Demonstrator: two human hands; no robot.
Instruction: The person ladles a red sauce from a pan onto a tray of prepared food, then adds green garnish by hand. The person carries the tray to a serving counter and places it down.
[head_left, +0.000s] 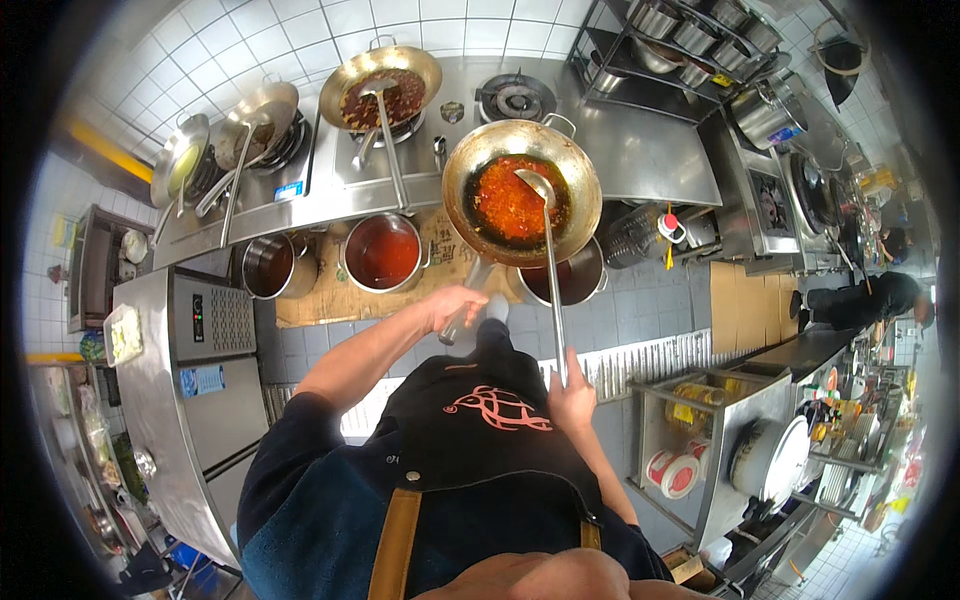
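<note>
My left hand (454, 307) grips the tubular metal handle of a steel wok (465, 172). The wok is in front of a gas burner (517, 99), above the counter edge and partly covering a pot below. Glossy red-orange chili oil (502, 199) with bits in it pools in the wok's bottom. My right hand (572, 394) is closed around the long handle of a steel ladle (553, 277), whose bowl rests in the oil.
Pots of red liquid (384, 251) and dark liquid (562, 281) stand below the counter. Another wok (425, 71) with dark red contents is on the left burner. A large plastic bottle (634, 236) stands at right. A co-worker (862, 300) is farther right, beside a steel cart (750, 442).
</note>
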